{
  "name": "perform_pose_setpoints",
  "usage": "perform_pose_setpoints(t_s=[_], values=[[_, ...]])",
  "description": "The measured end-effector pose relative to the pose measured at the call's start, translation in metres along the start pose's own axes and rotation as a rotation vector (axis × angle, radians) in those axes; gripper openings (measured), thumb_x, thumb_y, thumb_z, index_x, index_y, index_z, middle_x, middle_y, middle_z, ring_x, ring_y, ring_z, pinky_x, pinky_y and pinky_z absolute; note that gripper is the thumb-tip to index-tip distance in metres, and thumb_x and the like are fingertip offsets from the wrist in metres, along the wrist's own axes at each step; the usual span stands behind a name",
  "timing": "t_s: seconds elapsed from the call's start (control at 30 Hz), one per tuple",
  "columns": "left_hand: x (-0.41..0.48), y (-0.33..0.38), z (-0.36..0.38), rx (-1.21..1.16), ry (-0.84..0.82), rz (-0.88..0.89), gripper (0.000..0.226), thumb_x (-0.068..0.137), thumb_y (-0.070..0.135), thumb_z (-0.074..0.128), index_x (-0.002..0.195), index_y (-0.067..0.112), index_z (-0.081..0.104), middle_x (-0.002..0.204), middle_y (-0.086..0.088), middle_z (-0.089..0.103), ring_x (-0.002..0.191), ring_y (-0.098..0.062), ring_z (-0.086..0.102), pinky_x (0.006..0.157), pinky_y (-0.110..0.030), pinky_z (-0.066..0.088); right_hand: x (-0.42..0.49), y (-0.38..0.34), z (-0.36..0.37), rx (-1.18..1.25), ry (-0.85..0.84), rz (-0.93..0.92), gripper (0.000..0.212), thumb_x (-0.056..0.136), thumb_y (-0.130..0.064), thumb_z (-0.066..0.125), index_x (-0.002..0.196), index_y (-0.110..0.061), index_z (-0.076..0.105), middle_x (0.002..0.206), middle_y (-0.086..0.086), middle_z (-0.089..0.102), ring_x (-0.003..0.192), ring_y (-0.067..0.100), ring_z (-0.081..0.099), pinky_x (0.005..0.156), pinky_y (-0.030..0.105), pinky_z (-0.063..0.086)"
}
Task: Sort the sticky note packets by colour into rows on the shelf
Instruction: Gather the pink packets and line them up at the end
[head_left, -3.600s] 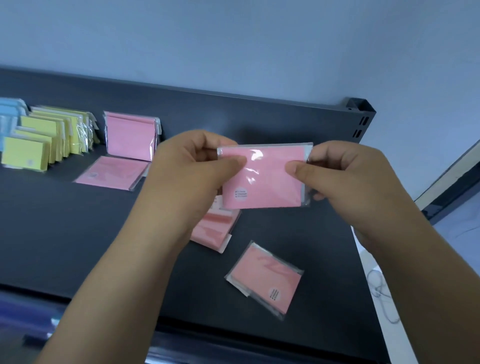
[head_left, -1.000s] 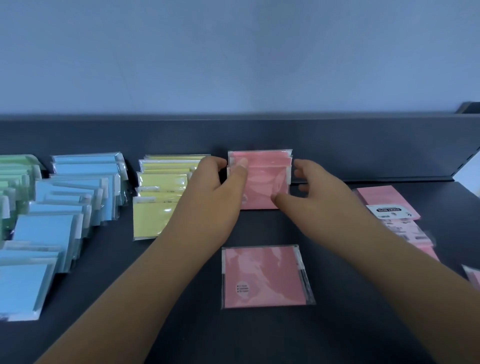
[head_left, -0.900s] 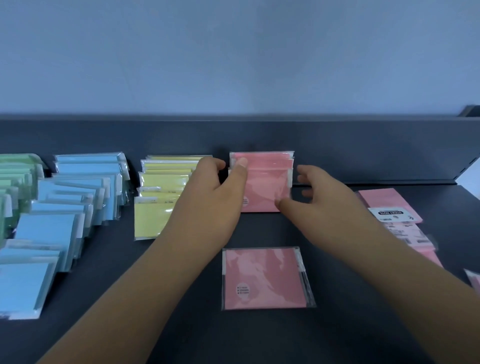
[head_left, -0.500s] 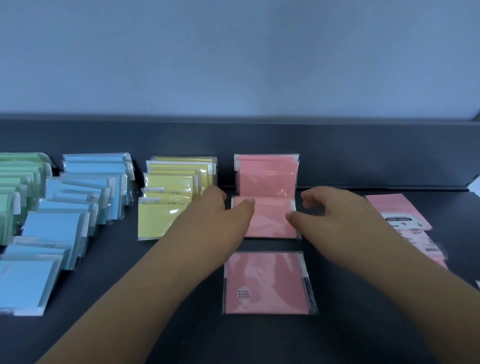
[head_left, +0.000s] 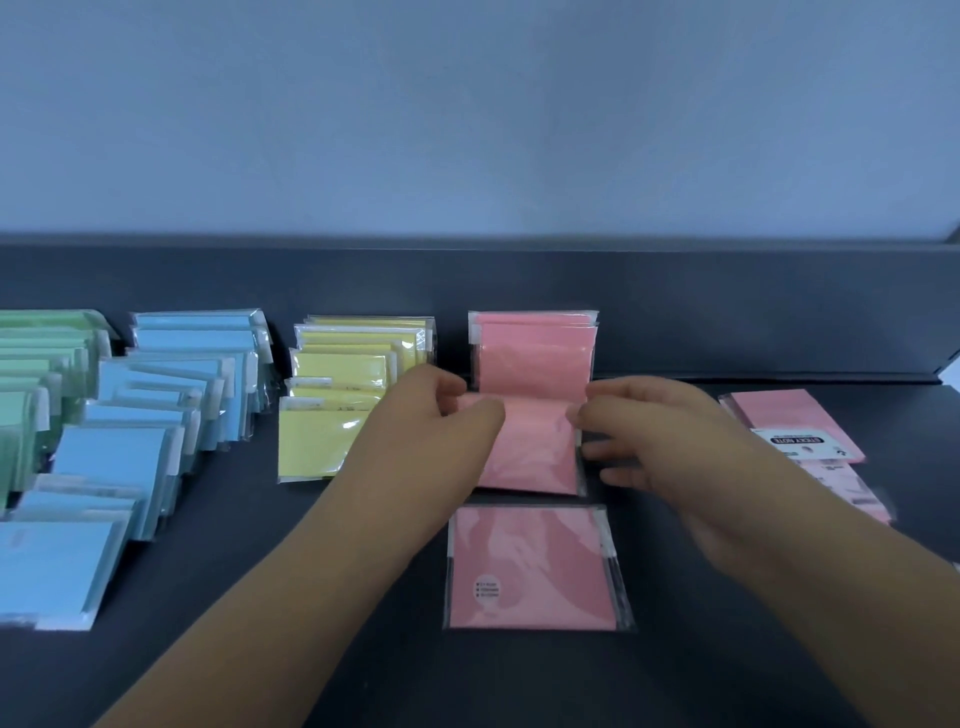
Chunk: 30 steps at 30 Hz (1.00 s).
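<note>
- My left grip (head_left: 431, 431) pinches the left edge of a pink sticky note packet (head_left: 530, 452): the thumb lies across its upper front corner and the fingers curl in behind it.
- My right grip (head_left: 649, 441) has the same packet by its right edge, thumb tip on the front near the top corner and the other fingers curled close beside the edge.
- The packet sits between my two grips in the pink row. Its top edge meets the foot of the pink packets leaning against the back lip (head_left: 535, 353), and its lower edge is just behind the next packet. I cannot tell whether it rests on the shelf (head_left: 727, 649) or hangs a little above it.
- A flat pink packet (head_left: 535, 566) lies nearest me in that row, face up in its clear wrapper, with a small round sticker at its lower left corner.
- Left of the pink row stands the yellow row (head_left: 337, 405), its packets overlapping front to back, with my left wrist just beside its front packet.
- Further left is the blue row (head_left: 166, 405), longer and looser, its front packets spreading toward the shelf's near edge.
- The green row (head_left: 36, 374) is at the far left and partly cut off by the frame.
- To my right, apart from the rows, loose pink packets (head_left: 800, 431) lie in an untidy overlap, one showing a printed label.
- The shelf is dark grey with a raised back lip (head_left: 727, 312), and a pale wall (head_left: 467, 130) rises behind it.
</note>
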<state>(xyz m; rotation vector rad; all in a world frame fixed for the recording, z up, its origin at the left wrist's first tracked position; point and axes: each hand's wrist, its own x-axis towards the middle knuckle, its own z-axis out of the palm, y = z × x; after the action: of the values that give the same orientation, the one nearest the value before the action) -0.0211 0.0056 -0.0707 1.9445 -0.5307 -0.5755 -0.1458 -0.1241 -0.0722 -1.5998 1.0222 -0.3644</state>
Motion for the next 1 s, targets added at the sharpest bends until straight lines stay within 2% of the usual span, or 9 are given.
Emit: perform_pose_setpoints(t_s=[0.07, 0.17, 0.27, 0.33, 0.4, 0.47, 0.6, 0.77, 1.0], values=[[0.000, 0.002, 0.001, -0.037, 0.002, 0.063, 0.028, 0.090, 0.036, 0.064, 0.117, 0.035, 0.059, 0.107, 0.023, 0.061, 0.098, 0.005, 0.058, 0.074, -0.019, 0.044, 0.000, -0.001, -0.001, 0.040, 0.018, -0.066, 0.052, 0.080, -0.032, 0.079, 0.129, -0.024, 0.066, 0.117, -0.007, 0.073, 0.106, 0.012, 0.069, 0.095, 0.036, 0.055], [0.004, 0.006, 0.007, -0.089, -0.005, 0.097, 0.035, 0.088, 0.032, 0.065, 0.122, 0.035, 0.058, 0.112, 0.022, 0.061, 0.098, 0.006, 0.058, 0.078, -0.021, 0.047, 0.003, -0.006, -0.002, 0.044, 0.054, -0.173, 0.056, 0.085, -0.027, 0.077, 0.137, -0.027, 0.059, 0.124, -0.014, 0.068, 0.114, 0.005, 0.065, 0.103, 0.035, 0.050], [0.010, 0.008, 0.011, -0.126, -0.010, 0.100, 0.040, 0.087, 0.029, 0.066, 0.125, 0.034, 0.056, 0.113, 0.021, 0.062, 0.087, 0.012, 0.060, 0.082, -0.024, 0.053, 0.008, -0.008, -0.001, 0.033, 0.034, -0.236, 0.060, 0.085, -0.025, 0.077, 0.141, -0.029, 0.054, 0.130, -0.016, 0.063, 0.118, 0.000, 0.061, 0.095, 0.024, 0.046], [0.013, 0.011, 0.013, -0.102, -0.015, 0.124, 0.039, 0.088, 0.027, 0.065, 0.125, 0.033, 0.053, 0.110, 0.022, 0.060, 0.079, 0.018, 0.057, 0.071, -0.016, 0.046, 0.012, -0.006, 0.001, 0.019, 0.027, -0.249, 0.061, 0.087, -0.024, 0.076, 0.143, -0.029, 0.053, 0.131, -0.017, 0.062, 0.117, -0.002, 0.060, 0.090, 0.020, 0.045], [0.017, 0.012, 0.013, -0.102, -0.006, 0.142, 0.041, 0.088, 0.025, 0.065, 0.126, 0.032, 0.053, 0.112, 0.022, 0.059, 0.086, 0.016, 0.055, 0.070, -0.015, 0.041, 0.015, -0.003, 0.002, 0.030, 0.045, -0.258, 0.061, 0.087, -0.022, 0.077, 0.143, -0.028, 0.054, 0.130, -0.016, 0.062, 0.116, -0.002, 0.060, 0.092, 0.022, 0.047], [0.019, 0.012, 0.012, -0.122, -0.005, 0.146, 0.040, 0.087, 0.024, 0.066, 0.125, 0.031, 0.054, 0.115, 0.019, 0.061, 0.092, 0.011, 0.056, 0.075, -0.017, 0.044, 0.016, -0.002, 0.003, 0.057, 0.056, -0.266, 0.059, 0.087, -0.019, 0.076, 0.141, -0.026, 0.055, 0.129, -0.014, 0.063, 0.116, 0.000, 0.061, 0.094, 0.022, 0.047], [0.020, 0.007, 0.010, -0.156, -0.019, 0.146, 0.032, 0.087, 0.021, 0.067, 0.115, 0.033, 0.057, 0.105, 0.015, 0.066, 0.078, 0.007, 0.062, 0.080, -0.024, 0.053, 0.018, 0.001, 0.002, 0.089, 0.056, -0.254, 0.054, 0.087, -0.014, 0.076, 0.137, -0.023, 0.058, 0.126, -0.009, 0.065, 0.114, 0.005, 0.064, 0.096, 0.025, 0.049], [0.014, 0.005, 0.008, -0.177, -0.028, 0.154, 0.030, 0.089, 0.013, 0.065, 0.113, 0.029, 0.059, 0.098, 0.010, 0.068, 0.064, 0.011, 0.057, 0.052, -0.004, 0.043, 0.018, 0.003, -0.001, 0.079, 0.101, -0.230, 0.032, 0.087, -0.014, 0.076, 0.116, -0.023, 0.066, 0.112, -0.005, 0.072, 0.106, 0.008, 0.068, 0.085, 0.021, 0.047], [0.009, 0.005, 0.006, -0.081, -0.025, 0.197, 0.030, 0.091, 0.014, 0.066, 0.088, 0.039, 0.049, 0.089, 0.022, 0.058, 0.061, 0.024, 0.052, 0.054, 0.002, 0.040, 0.020, 0.004, -0.003, 0.072, 0.140, -0.238, 0.026, 0.087, -0.012, 0.076, 0.108, -0.025, 0.067, 0.106, -0.008, 0.073, 0.099, 0.005, 0.069, 0.080, 0.019, 0.048]])
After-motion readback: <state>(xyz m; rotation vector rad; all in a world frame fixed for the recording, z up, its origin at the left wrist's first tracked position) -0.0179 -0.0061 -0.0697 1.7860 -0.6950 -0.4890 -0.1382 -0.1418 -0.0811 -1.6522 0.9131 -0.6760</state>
